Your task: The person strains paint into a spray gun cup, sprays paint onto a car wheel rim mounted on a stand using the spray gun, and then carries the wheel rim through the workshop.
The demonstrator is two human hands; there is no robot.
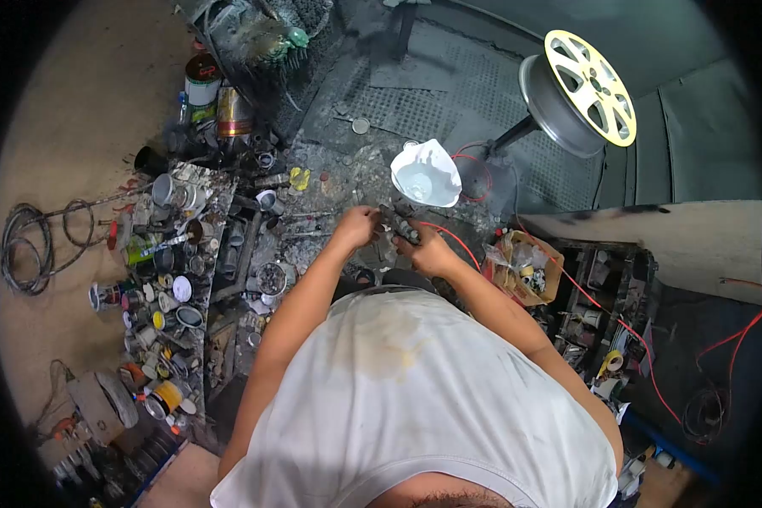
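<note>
My right hand (429, 253) is wrapped around a dark metal spray gun (406, 229), with a red air hose (455, 234) running off beside it. My left hand (358, 227) is closed at the left end of the gun; its fingertips are too small and dark to show exactly what they grip. Just beyond both hands is a white, uneven-rimmed container (427, 173) with pale liquid inside. Whether it touches the gun I cannot tell.
A wheel rim (591, 89) with a pale yellow face sits on a stand at the upper right. To the left, a bench (216, 245) is crowded with cans and jars. A cardboard box (546, 279) and a cluttered rack (597, 309) stand right. Red hose trails across the right side.
</note>
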